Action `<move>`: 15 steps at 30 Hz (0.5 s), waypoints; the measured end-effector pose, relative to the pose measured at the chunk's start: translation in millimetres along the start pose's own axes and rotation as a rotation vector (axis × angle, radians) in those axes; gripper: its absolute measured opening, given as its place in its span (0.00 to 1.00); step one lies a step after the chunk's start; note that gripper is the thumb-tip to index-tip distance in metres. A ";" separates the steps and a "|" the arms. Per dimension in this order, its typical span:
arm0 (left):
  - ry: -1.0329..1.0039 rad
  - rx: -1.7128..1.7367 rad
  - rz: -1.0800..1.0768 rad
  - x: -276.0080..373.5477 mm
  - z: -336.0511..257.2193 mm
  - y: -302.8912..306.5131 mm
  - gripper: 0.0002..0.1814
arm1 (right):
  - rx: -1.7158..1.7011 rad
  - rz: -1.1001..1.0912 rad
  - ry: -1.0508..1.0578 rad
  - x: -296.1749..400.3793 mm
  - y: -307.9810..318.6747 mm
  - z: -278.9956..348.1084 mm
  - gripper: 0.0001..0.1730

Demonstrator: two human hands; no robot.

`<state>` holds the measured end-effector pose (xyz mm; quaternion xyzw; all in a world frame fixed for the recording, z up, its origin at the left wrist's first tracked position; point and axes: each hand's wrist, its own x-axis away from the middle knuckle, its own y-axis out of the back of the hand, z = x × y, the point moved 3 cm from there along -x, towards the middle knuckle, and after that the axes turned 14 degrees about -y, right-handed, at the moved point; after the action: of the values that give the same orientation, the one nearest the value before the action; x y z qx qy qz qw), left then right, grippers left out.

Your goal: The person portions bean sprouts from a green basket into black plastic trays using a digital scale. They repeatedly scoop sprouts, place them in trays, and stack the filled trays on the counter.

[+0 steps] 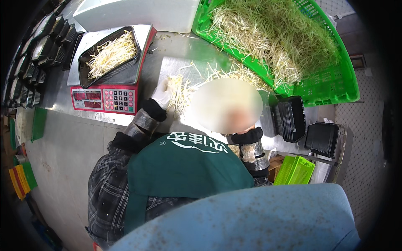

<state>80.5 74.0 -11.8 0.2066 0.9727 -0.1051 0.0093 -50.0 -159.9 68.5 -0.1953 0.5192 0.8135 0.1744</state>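
My left hand, in a white glove, is closed around a bundle of bean sprouts just above the steel table. More loose sprouts lie spread on the tabletop beyond it. A blurred oval covers most of my right hand; only a sliver shows above the dark cuff, so its grip is hidden. To the left, a black plastic tray of sprouts rests at a slant on a red digital scale.
Behind the loose sprouts stands a green perforated crate heaped with sprouts. Nested black trays sit at the right, near another tray stack. A white foam box is behind the scale. Filled trays are stacked far left.
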 end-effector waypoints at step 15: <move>0.165 0.541 -0.040 5.1 5.3 4.3 0.22 | -0.055 0.155 0.215 -46.4 -83.1 53.3 0.09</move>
<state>77.4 78.8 -18.2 0.1901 0.9107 -0.3438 -0.1273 23.2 -81.7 47.7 -0.2456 0.5261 0.8127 0.0490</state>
